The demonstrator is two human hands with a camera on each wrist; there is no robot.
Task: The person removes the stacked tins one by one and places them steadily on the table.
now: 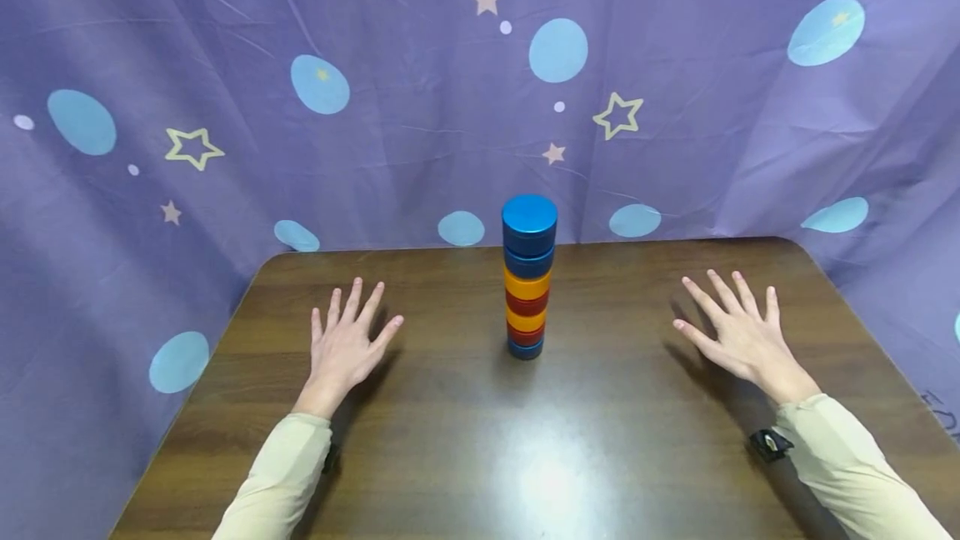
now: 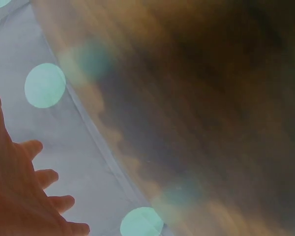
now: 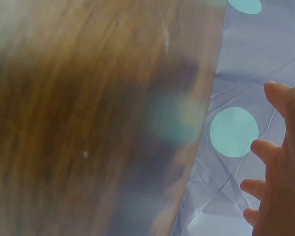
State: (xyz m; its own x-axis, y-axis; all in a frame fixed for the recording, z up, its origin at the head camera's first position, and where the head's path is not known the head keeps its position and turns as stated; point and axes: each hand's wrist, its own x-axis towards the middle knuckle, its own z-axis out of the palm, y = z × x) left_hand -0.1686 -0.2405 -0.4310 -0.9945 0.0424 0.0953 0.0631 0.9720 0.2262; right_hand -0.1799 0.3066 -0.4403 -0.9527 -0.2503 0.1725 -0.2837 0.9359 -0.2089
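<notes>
A tall stack of round pieces (image 1: 527, 286) stands upright at the table's middle, toward the back. Its blue top pieces are wider than the orange, red and blue ones below. To the left of the stack, my left hand (image 1: 347, 348) is held palm down over the table, fingers straight and spread. My right hand (image 1: 742, 340) is held the same way on the right side, its shadow falling on the wood. Neither hand touches the stack or holds anything. Both wrist views show only spread fingers, the left hand (image 2: 19, 182) and the right hand (image 3: 282, 167).
The brown wooden table (image 1: 450, 440) has rounded back corners and a bright light reflection near the front. Behind it hangs a purple curtain (image 1: 420, 65) with blue dots and stars. A small black device (image 1: 770, 444) is strapped at the right sleeve.
</notes>
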